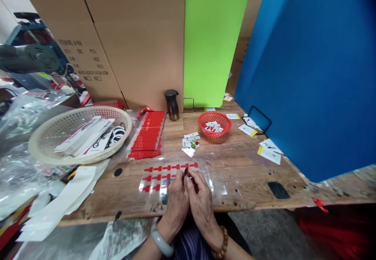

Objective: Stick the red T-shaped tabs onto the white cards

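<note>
Both hands meet at the front edge of the wooden table, over a clear sheet (156,177) with rows of red T-shaped stickers. My left hand (177,197) and my right hand (202,201) are closed, fingertips pinched together around a small dark red piece (186,170). The fingers hide most of that piece. Beyond them lies a small pile of printed cards (190,142). A red basket (214,125) behind the pile holds more small cards. Left of it rests a stack of red sticker sheets (148,131).
A large cream basket (41,150) with packaging cards stands at left, near plastic bags (17,158) and white paper strips (61,205). A dark jug (172,105) stands at the back. Blue (308,76) and green (216,40) boards rise behind.
</note>
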Motion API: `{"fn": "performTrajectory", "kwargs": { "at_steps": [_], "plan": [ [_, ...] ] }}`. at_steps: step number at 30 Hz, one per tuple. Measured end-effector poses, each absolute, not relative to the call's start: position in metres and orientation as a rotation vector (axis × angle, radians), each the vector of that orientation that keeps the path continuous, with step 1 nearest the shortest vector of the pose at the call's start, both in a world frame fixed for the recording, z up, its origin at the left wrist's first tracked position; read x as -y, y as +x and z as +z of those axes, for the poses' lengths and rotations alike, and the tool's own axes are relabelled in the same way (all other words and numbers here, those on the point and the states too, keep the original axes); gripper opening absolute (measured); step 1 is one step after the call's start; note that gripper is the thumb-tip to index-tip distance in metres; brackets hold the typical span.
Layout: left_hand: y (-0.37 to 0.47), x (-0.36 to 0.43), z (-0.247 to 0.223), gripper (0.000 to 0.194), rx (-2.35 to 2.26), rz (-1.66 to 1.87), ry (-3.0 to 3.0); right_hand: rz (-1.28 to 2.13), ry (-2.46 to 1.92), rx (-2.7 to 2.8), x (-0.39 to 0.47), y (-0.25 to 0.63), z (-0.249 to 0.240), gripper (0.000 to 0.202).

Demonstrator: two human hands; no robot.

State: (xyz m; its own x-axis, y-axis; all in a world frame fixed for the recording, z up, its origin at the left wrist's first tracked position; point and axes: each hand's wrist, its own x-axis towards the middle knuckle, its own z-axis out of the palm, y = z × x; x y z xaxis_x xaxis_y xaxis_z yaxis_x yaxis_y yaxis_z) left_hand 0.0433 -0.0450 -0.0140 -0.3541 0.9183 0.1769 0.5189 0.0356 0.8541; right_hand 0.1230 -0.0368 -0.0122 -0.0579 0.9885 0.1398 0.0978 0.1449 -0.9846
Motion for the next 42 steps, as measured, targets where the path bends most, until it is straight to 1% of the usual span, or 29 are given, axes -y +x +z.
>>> {"fn": "performTrajectory", "kwargs": {
  "at_steps": [3, 6, 9, 11, 15, 21, 25, 29, 32, 37, 42],
  "plan": [
    [0.044, 0.050, -0.015, 0.008, -1.905, 1.245, 1.447, 1.105, -1.145, 1.363, 0.042, 0.124, -0.015, 0.033],
    [0.044, 0.054, -0.017, 0.007, -1.924, 1.233, 1.444, 1.190, -1.129, 1.289, 0.043, 0.126, -0.015, 0.032],
    [0.046, 0.058, -0.019, 0.011, -1.947, 1.248, 1.463, 1.334, -1.121, 1.154, 0.038, 0.127, -0.017, 0.030],
    [0.047, 0.060, -0.019, 0.013, -1.944, 1.265, 1.489, 1.367, -1.120, 1.096, 0.032, 0.127, -0.020, 0.026],
    [0.049, 0.067, -0.019, 0.015, -1.918, 1.278, 1.497, 1.290, -1.133, 1.134, 0.028, 0.127, -0.022, 0.023],
    [0.049, 0.079, -0.028, 0.017, -1.893, 1.285, 1.552, 1.214, -1.184, 1.354, 0.036, 0.131, -0.023, 0.030],
    [0.047, 0.082, -0.036, 0.021, -1.944, 1.197, 1.629, 1.149, -1.242, 1.464, 0.029, 0.131, -0.030, 0.035],
    [0.044, 0.083, -0.041, 0.024, -2.020, 1.076, 1.690, 1.162, -1.204, 1.616, 0.018, 0.132, -0.033, 0.032],
    [0.044, 0.083, -0.042, 0.025, -1.995, 1.049, 1.701, 1.068, -1.243, 1.734, 0.016, 0.133, -0.033, 0.028],
    [0.046, 0.081, -0.037, 0.024, -1.973, 1.079, 1.647, 0.932, -1.255, 1.819, 0.018, 0.133, -0.038, 0.027],
    [0.046, 0.081, -0.029, 0.024, -1.939, 1.164, 1.551, 0.868, -1.159, 1.897, 0.015, 0.133, -0.043, 0.023]
  ]
}}
